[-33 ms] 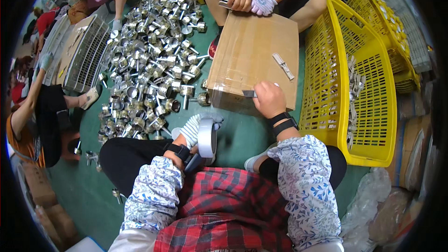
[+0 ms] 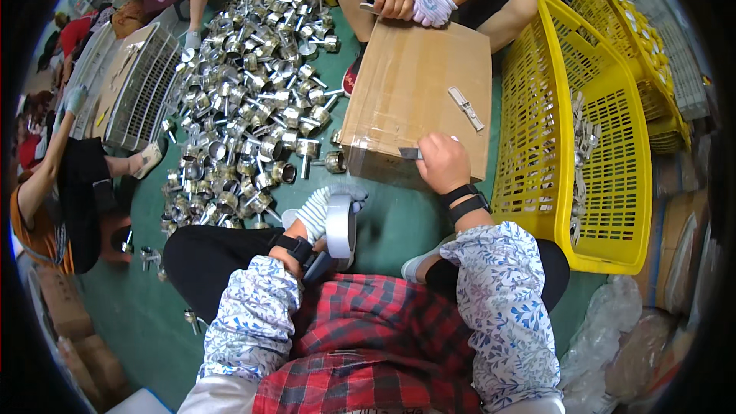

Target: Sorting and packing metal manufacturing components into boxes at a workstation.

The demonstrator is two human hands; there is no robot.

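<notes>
My left hand (image 2: pixel 317 211), in a striped glove, is closed on a round silver-grey piece (image 2: pixel 340 228) shaped like a short cylinder or ring. It is held above my lap, near the pile's front edge. My bare right hand (image 2: pixel 445 161) is closed round a flat grey metal piece (image 2: pixel 410 153) whose end sticks out to the left. This hand rests at the near edge of a taped cardboard box (image 2: pixel 414 84). Farther back on the box lies a slim pale metal piece (image 2: pixel 464 109). What my right palm covers is hidden.
A large heap of metal cups with stub handles (image 2: pixel 245 107) covers the floor at left. A yellow basket (image 2: pixel 529 107) with metal pieces stands at right. Across the box a person's gloved hand (image 2: pixel 434 8) rests on its far edge. Clear plastic bags (image 2: pixel 613 314) lie at lower right.
</notes>
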